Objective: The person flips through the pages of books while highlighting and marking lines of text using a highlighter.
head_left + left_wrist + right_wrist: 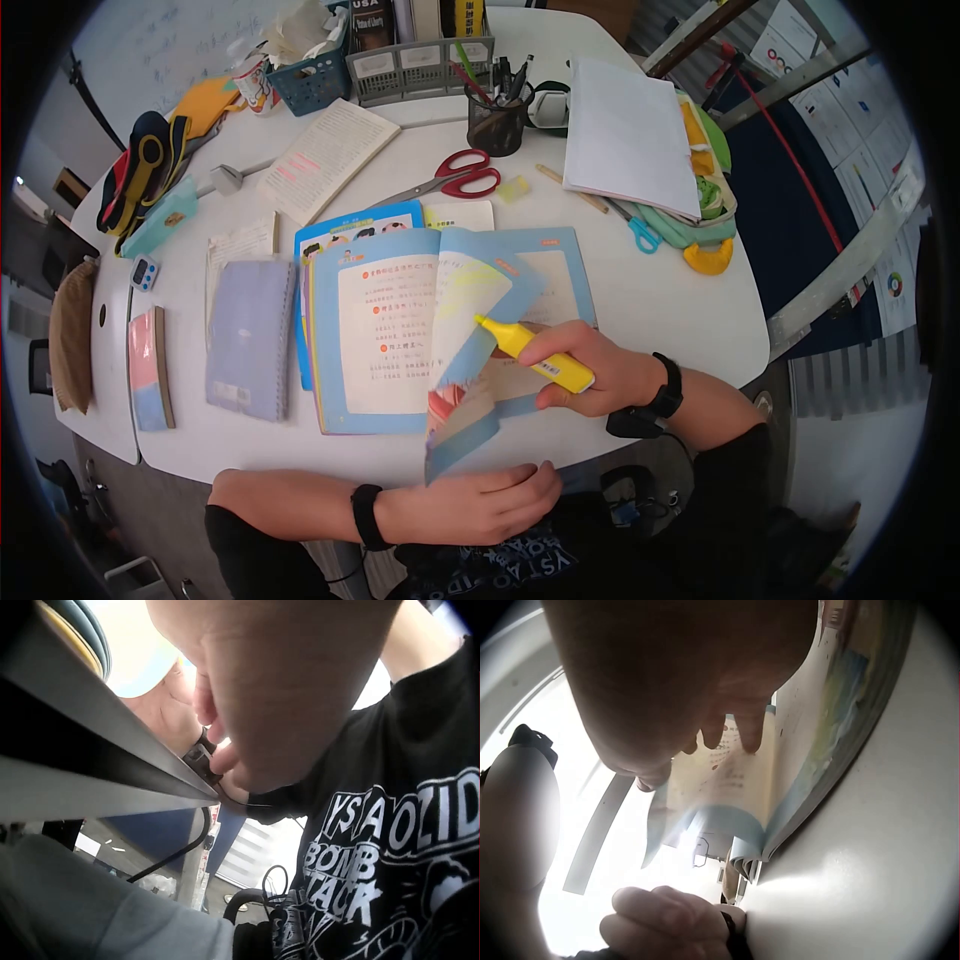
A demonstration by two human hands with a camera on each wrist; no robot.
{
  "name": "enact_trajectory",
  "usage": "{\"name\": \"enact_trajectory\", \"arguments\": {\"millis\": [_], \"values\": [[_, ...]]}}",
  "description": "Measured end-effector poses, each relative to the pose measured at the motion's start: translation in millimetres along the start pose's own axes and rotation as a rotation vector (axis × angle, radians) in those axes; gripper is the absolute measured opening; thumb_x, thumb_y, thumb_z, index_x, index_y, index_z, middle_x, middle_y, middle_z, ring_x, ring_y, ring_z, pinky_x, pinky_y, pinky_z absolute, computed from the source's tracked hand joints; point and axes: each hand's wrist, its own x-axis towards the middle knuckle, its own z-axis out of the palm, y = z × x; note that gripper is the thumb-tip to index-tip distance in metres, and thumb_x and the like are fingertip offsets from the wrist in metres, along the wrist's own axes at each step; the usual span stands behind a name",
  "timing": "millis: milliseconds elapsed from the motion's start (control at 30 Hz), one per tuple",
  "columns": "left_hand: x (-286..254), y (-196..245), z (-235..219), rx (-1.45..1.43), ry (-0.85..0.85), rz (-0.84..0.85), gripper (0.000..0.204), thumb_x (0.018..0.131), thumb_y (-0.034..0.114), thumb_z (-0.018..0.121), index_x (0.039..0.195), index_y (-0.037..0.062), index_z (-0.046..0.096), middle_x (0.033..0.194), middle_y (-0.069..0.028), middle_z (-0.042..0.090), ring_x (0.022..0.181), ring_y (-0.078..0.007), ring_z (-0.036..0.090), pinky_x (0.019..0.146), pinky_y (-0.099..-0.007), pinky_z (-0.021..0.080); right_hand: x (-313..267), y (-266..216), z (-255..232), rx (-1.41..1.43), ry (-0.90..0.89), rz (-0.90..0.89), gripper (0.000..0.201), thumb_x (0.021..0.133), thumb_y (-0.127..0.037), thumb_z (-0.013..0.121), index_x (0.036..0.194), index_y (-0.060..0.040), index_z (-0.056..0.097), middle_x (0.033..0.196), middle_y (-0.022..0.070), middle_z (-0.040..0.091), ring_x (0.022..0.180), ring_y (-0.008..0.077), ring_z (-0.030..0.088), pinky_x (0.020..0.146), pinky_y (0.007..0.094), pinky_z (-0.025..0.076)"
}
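Where the open book (pixel 375 345) is lying: flat on the white desk (pixel 680 310), in front of the person, w/ printed text & blue borders showing.
Lifted pg (pixel 462 335): is curving up near the book's middle, its btm corner hanging toward the desk's near edge.
R hand (pixel 605 370): is gripping a yellow highlighter (pixel 550 358), thumb & fingers curled round the barrel, tip pointing at the lifted pg; can't tell if tip is touching.
L hand (pixel 505 503): is resting by the desk's near edge, palm side hidden, fingers close together & loosely bent, holding nothing visible.
L of book: a lilac spiral notebook (pixel 250 340) is lying just beside it, w/ a pink-&-blue notepad (pixel 150 370) & a small timer (pixel 144 273) farther out.
Beyond book: red-handled scissors (pixel 468 178) are lying open, near a black mesh pen cup (pixel 495 128).
R, far side: white paper stack (pixel 630 140) is partly covering a green pencil case (pixel 715 215).
Wrists: both are wearing black bands.
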Motion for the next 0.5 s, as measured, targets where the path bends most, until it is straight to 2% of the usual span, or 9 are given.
{"name": "enact_trajectory", "arguments": {"millis": [100, 133, 167, 233, 267, 333, 367, 433, 500], "values": [[5, -8, -2, 0.02, -0.099, -0.1, 0.043, 0.089, 0.023, 0.058, 0.125, 0.0027, 0.066, 0.141, -0.0145, 0.061, 0.137, -0.0271, 0.054, 0.115, -0.0381, 0.043, -1, 4, 0, -0.017, -0.065, 0.016, 0.04, 0.104, -0.011, 0.066, 0.139, -0.0131, 0.048, 0.143, 0.016, 0.06, 0.126, 0.0341, 0.062, 0.104, 0.0403, 0.05], [1, -6, 3, 0.034, -0.185, -0.202, 0.053, 0.091, 0.034, 0.061, 0.133, 0.0027, 0.061, 0.151, -0.0222, 0.053, 0.144, -0.0359, 0.048, 0.119, -0.0452, 0.039, 2, 1, 0, -0.013, -0.062, 0.017, 0.04, 0.104, -0.011, 0.066, 0.139, -0.0131, 0.048, 0.143, 0.016, 0.06, 0.126, 0.0341, 0.062, 0.104, 0.0403, 0.05], [2, -7, 1, 0.032, -0.19, -0.2, 0.053, 0.091, 0.034, 0.061, 0.133, 0.0027, 0.061, 0.151, -0.0222, 0.053, 0.144, -0.0359, 0.048, 0.119, -0.0452, 0.039, 8, -6, -1, -0.168, -0.111, 0.014, 0.038, 0.104, -0.008, 0.064, 0.137, -0.0127, 0.048, 0.146, 0.0155, 0.06, 0.125, 0.0332, 0.064, 0.104, 0.0415, 0.051], [5, -10, -9, -0.182, -0.326, -0.582, 0.064, 0.092, 0.052, 0.064, 0.144, 0.0151, 0.055, 0.153, -0.0293, 0.048, 0.141, -0.0486, 0.046, 0.115, -0.0626, 0.038, 12, -6, -4, -0.319, -0.149, 0.005, 0.036, 0.104, -0.005, 0.063, 0.135, -0.0124, 0.047, 0.148, 0.0149, 0.061, 0.123, 0.0322, 0.066, 0.103, 0.0428, 0.052], [4, -9, -10, -0.177, -0.332, -0.578, 0.064, 0.092, 0.052, 0.064, 0.144, 0.0151, 0.055, 0.153, -0.0293, 0.048, 0.141, -0.0486, 0.046, 0.115, -0.0626, 0.038, 11, 0, -6, -0.295, -0.026, -0.037, 0.03, 0.104, -0.004, 0.06, 0.131, -0.0111, 0.048, 0.147, 0.0167, 0.062, 0.121, 0.0321, 0.067, 0.102, 0.0431, 0.053], [3, -5, -8, -0.059, -0.311, -0.657, 0.073, 0.089, 0.066, 0.064, 0.148, 0.0258, 0.052, 0.156, -0.0365, 0.04, 0.144, -0.0582, 0.038, 0.111, -0.0774, 0.029, 13, 1, -13, -0.278, 0.225, -0.106, 0.018, 0.106, 0.0, 0.053, 0.122, -0.0069, 0.047, 0.134, 0.0199, 0.07, 0.116, 0.0313, 0.071, 0.1, 0.0415, 0.055], [3, -5, -7, -0.057, -0.315, -0.652, 0.073, 0.089, 0.066, 0.064, 0.148, 0.0258, 0.052, 0.156, -0.0365, 0.04, 0.144, -0.0582, 0.038, 0.111, -0.0774, 0.029, 12, 4, -18, -0.278, 0.232, -0.108, 0.018, 0.106, 0.0, 0.053, 0.122, -0.0069, 0.047, 0.134, 0.0199, 0.07, 0.116, 0.0313, 0.071, 0.1, 0.0415, 0.055], [1, -3, -5, -0.05, -0.304, -0.742, 0.074, 0.088, 0.066, 0.066, 0.15, 0.0305, 0.049, 0.158, -0.0373, 0.038, 0.147, -0.0578, 0.035, 0.108, -0.0811, 0.026, 6, 12, -30, -0.319, 0.482, -0.078, 0.02, 0.106, 0.002, 0.051, 0.123, -0.0049, 0.044, 0.131, 0.0225, 0.07, 0.123, 0.0297, 0.069, 0.099, 0.0393, 0.055], [-3, -3, -2, -0.056, -0.28, -0.745, 0.075, 0.087, 0.066, 0.066, 0.151, 0.0295, 0.05, 0.158, -0.0375, 0.037, 0.147, -0.0575, 0.035, 0.108, -0.0799, 0.027, 6, 11, -39, -0.226, 0.597, -0.044, 0.025, 0.104, 0.003, 0.051, 0.126, -0.0039, 0.043, 0.132, 0.0226, 0.069, 0.126, 0.027, 0.067, 0.1, 0.0403, 0.054]]}}
